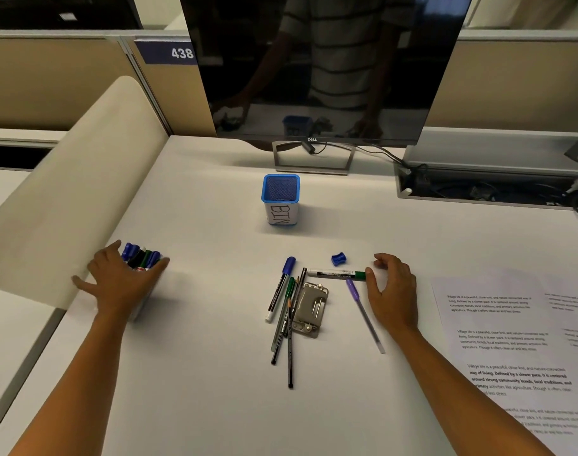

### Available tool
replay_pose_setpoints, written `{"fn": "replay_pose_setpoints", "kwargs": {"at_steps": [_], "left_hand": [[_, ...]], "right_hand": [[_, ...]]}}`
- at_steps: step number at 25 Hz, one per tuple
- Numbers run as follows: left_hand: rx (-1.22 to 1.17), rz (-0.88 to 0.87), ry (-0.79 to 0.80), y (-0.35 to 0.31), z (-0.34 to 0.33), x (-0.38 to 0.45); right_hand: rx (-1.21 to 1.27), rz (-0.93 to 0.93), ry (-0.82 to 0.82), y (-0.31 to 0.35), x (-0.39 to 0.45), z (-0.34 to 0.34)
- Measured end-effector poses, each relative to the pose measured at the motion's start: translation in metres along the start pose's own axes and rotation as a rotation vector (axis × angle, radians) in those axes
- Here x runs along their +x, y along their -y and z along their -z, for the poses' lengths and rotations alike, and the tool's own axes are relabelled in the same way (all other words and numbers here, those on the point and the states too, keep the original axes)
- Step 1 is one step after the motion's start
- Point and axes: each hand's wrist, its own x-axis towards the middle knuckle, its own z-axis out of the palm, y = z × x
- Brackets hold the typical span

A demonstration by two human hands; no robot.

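Left hand (123,284) hides blurred marker cup (142,309); printed sheets (511,324) cut off right.

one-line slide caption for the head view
Left hand grips a marker-filled holder; right hand reaches a green-capped marker

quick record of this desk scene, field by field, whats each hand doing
left hand: grips the cup of markers, far left
right hand: thumb at the green marker cap end; no grip yet, marker flat on the desk
centre: blue bin, labelled BIN, upright
loose pile: pens and pencils against a grey metal tool
also: blue sharpener, purple pen, printed sheets at right
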Motion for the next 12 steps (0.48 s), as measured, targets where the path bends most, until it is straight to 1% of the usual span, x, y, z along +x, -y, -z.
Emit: {"fn": "replay_pose_setpoints", "kwargs": {"at_steps": [2, 3, 5, 7, 9, 11, 12], "left_hand": [[-0.150, -0.017, -0.068, -0.028, 0.000, -0.019], [-0.197, -0.064, -0.087, -0.044, -0.003, -0.032], [-0.251, -0.216, -0.089, -0.076, -0.015, -0.066], [-0.261, -0.358, -0.001, -0.103, -0.032, -0.103], [-0.228, -0.441, 0.165, -0.124, -0.049, -0.133], [-0.258, -0.454, 0.312, -0.139, -0.062, -0.152], [-0.297, -0.442, 0.346, -0.145, -0.064, -0.158]], "right_hand": [[0.000, 0.047, 0.034, 0.001, -0.001, 0.001], [0.003, 0.055, 0.050, 0.002, -0.001, 0.002], [0.002, 0.063, 0.069, 0.003, -0.002, 0.003], [0.007, 0.069, 0.068, 0.004, -0.003, 0.006], [0.022, 0.077, 0.068, 0.007, -0.004, 0.008], [0.038, 0.099, 0.075, 0.009, -0.006, 0.011], [0.049, 0.113, 0.083, 0.009, -0.008, 0.012]]}}
